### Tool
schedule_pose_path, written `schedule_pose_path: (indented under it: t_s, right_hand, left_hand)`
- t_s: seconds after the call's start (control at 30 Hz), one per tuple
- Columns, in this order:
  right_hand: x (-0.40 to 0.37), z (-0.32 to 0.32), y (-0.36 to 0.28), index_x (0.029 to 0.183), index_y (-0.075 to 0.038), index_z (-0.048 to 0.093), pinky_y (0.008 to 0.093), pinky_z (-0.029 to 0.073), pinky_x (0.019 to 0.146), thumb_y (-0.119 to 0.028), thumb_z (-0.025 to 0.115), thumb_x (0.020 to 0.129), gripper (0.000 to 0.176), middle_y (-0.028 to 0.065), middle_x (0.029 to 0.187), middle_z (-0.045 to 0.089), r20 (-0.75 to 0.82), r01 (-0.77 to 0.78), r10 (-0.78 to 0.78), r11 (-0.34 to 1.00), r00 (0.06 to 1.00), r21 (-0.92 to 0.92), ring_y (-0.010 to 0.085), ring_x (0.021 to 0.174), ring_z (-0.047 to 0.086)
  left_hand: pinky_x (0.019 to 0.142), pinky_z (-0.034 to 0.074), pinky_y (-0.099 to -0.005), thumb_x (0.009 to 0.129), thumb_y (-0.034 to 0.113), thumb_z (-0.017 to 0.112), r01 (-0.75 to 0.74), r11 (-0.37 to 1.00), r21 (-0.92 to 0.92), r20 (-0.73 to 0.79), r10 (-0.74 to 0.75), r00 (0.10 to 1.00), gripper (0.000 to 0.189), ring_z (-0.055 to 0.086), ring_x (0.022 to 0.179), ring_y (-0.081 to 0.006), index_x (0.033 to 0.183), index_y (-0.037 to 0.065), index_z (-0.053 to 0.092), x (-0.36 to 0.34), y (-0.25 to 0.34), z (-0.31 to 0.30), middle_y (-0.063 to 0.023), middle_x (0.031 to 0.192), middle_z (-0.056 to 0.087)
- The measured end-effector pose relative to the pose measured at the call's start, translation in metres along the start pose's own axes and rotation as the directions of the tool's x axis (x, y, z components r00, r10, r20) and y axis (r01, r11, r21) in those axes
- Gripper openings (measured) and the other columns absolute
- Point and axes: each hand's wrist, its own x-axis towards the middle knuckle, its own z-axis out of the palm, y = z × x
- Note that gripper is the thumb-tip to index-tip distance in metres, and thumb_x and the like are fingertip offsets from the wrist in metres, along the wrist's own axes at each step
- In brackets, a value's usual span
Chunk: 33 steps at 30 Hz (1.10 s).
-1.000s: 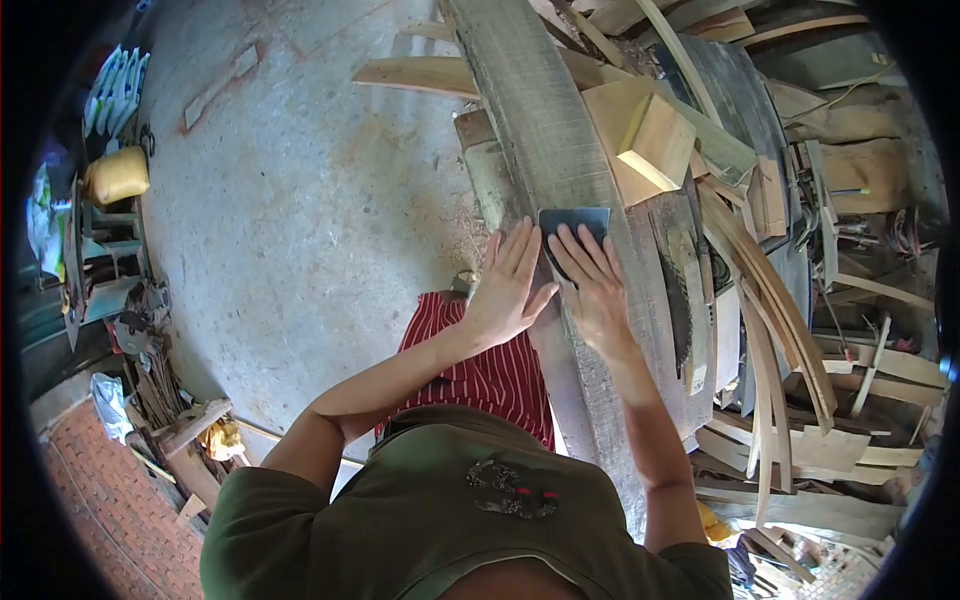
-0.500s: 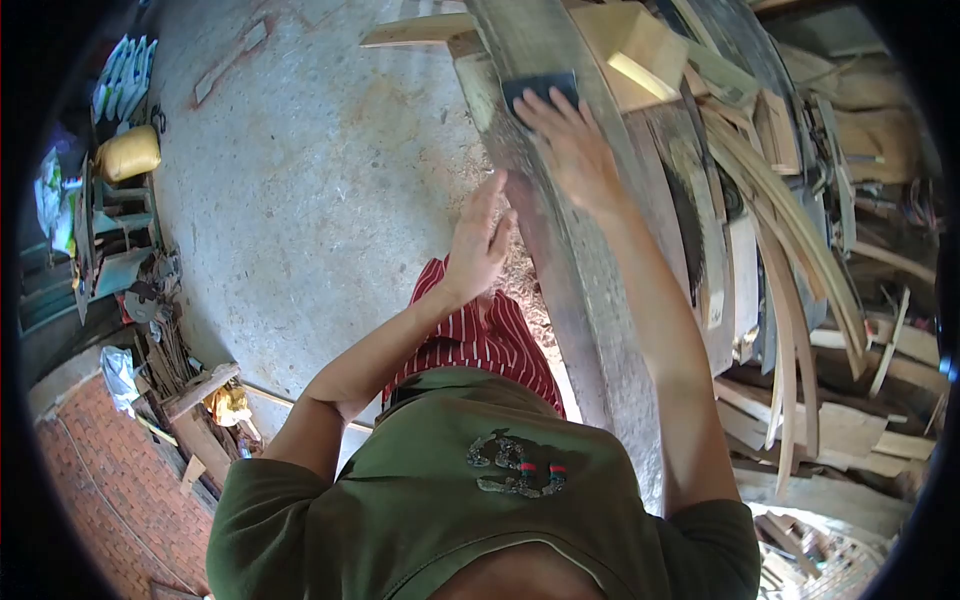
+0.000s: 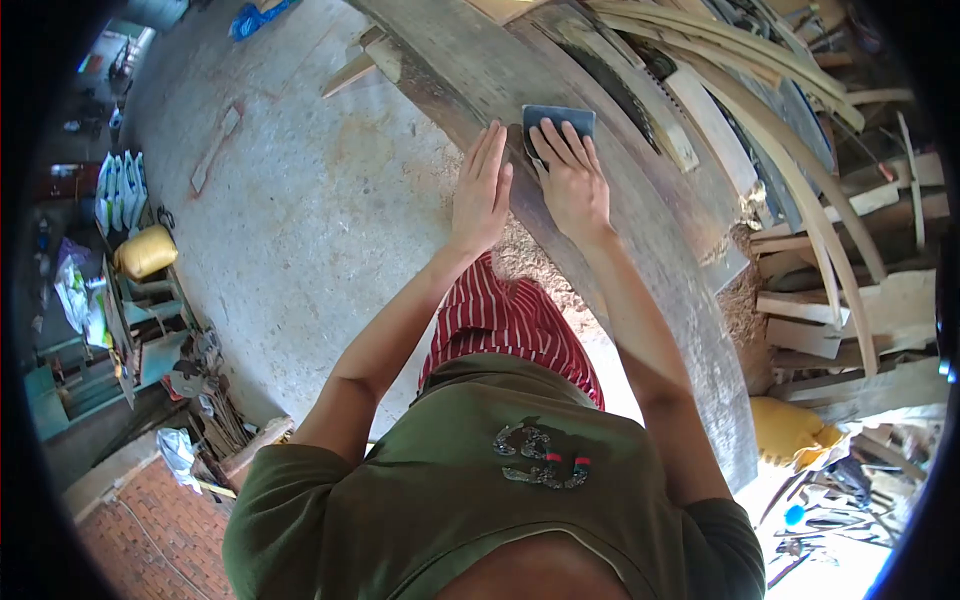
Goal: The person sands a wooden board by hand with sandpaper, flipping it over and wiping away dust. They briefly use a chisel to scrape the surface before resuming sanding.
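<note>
My right hand [image 3: 575, 185] presses a dark grey sheet of sandpaper [image 3: 560, 117] against the face of a long, worn wooden plank [image 3: 640, 215]. Its fingers lie over the sheet, whose far edge sticks out beyond the fingertips. My left hand [image 3: 482, 190] is at the plank's near edge, fingers stretched out and side by side, thumb apart, with nothing held. A small dark piece [image 3: 517, 143] shows at the edge between the two hands.
Curved wooden strips [image 3: 790, 170] and stacked boards [image 3: 880, 300] crowd the right side. Sawdust [image 3: 545, 262] lies below the plank's near edge. A yellow container [image 3: 146, 252] stands at the left beside shelving. The concrete floor [image 3: 330, 220] stretches to the left.
My right hand has drawn the sandpaper along the plank toward my body, nearer my left hand. The view has turned, and the light wooden block by the plank is out of view.
</note>
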Motion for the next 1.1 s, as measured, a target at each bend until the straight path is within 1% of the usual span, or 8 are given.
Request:
schedule_pose_path:
  t_s: [0.23,0.3,0.43,0.6,0.9,1.0,1.07,1.1]
  right_hand:
    - [-0.148,-0.081,0.013,0.144,-0.009,0.045,0.0419,0.024,0.12,-0.007,0.062,0.082,0.064,0.0061,0.152,0.04,0.099,-0.197,0.201,0.979,0.975,-0.051,0.0231,0.143,0.032]
    - [-0.214,-0.081,0.035,0.144,-0.011,0.045,0.0433,0.025,0.12,-0.007,0.058,0.085,0.06,0.0076,0.15,0.043,0.016,-0.243,0.253,0.944,0.967,-0.223,0.0231,0.143,0.034]
    - [-0.265,-0.11,0.025,0.142,-0.008,0.047,0.0463,0.03,0.116,0.004,0.062,0.082,0.063,0.0136,0.149,0.042,-0.075,-0.534,0.53,0.824,0.844,-0.187,0.032,0.139,0.038]
    - [-0.207,-0.087,0.032,0.135,-0.004,0.055,0.0433,0.027,0.116,-0.007,0.059,0.09,0.045,0.0186,0.147,0.043,-0.191,-0.522,0.512,0.853,0.837,0.001,0.0345,0.139,0.037]
    - [0.048,0.003,0.037,0.137,-0.005,0.051,0.0429,0.027,0.117,-0.011,0.058,0.088,0.05,0.0217,0.148,0.04,-0.133,-0.159,0.164,0.986,0.977,0.046,0.0338,0.139,0.036]
    - [0.059,0.021,0.042,0.137,-0.006,0.051,0.0422,0.029,0.117,-0.009,0.056,0.086,0.052,0.0193,0.149,0.04,-0.103,-0.181,0.186,0.982,0.977,0.052,0.0319,0.139,0.037]
    - [0.034,0.013,0.047,0.138,-0.008,0.052,0.0415,0.031,0.115,-0.007,0.055,0.084,0.054,0.0155,0.15,0.04,-0.2,-0.072,0.156,0.925,0.967,0.374,0.0297,0.138,0.039]
    - [0.014,-0.001,0.049,0.138,-0.008,0.052,0.0417,0.032,0.115,-0.005,0.054,0.083,0.055,0.0138,0.151,0.04,-0.137,-0.145,0.169,0.975,0.976,0.168,0.0289,0.138,0.04]
  left_hand:
    - [0.116,0.02,-0.0538,0.103,0.033,0.04,-0.239,0.915,0.325,0.235,0.167,0.958,0.057,0.026,0.144,-0.035,0.15,0.002,0.027,-0.004,0.021,0.017,-0.0169,0.156,0.027]
    - [0.116,0.018,-0.0565,0.103,0.036,0.04,-0.236,0.906,0.352,0.258,0.148,0.955,0.061,0.023,0.145,-0.0353,0.151,0.002,0.025,-0.01,0.022,0.026,-0.0173,0.157,0.024]
    - [0.116,0.015,-0.0604,0.102,0.042,0.039,-0.229,0.89,0.395,0.304,0.108,0.947,0.068,0.016,0.147,-0.0365,0.152,0.001,0.018,-0.012,0.017,0.035,-0.0186,0.159,0.015]
    - [0.114,0.019,-0.0586,0.1,0.036,0.046,-0.174,0.938,0.299,0.276,0.09,0.957,0.068,0.017,0.146,-0.039,0.151,-0.002,0.021,-0.011,0.029,0.03,-0.0211,0.159,0.015]
    - [0.114,0.015,-0.0613,0.093,0.052,0.051,-0.21,0.918,0.337,0.316,0.1,0.944,0.086,0.016,0.147,-0.0377,0.15,-0.003,0.021,-0.007,0.031,0.022,-0.022,0.158,0.017]
    - [0.113,0.015,-0.0633,0.09,0.055,0.054,-0.237,0.917,0.32,0.366,0.11,0.924,0.09,0.017,0.146,-0.0381,0.15,-0.003,0.021,-0.008,0.023,0.022,-0.0224,0.157,0.018]
    - [0.113,0.015,-0.0634,0.089,0.056,0.056,-0.207,0.929,0.306,0.398,0.073,0.914,0.092,0.018,0.146,-0.0378,0.151,-0.001,0.02,-0.004,0.029,0.022,-0.0218,0.158,0.017]
    - [0.113,0.015,-0.0638,0.089,0.056,0.056,-0.191,0.939,0.286,0.391,0.067,0.918,0.092,0.017,0.146,-0.0382,0.151,-0.001,0.02,-0.004,0.031,0.024,-0.0215,0.158,0.017]
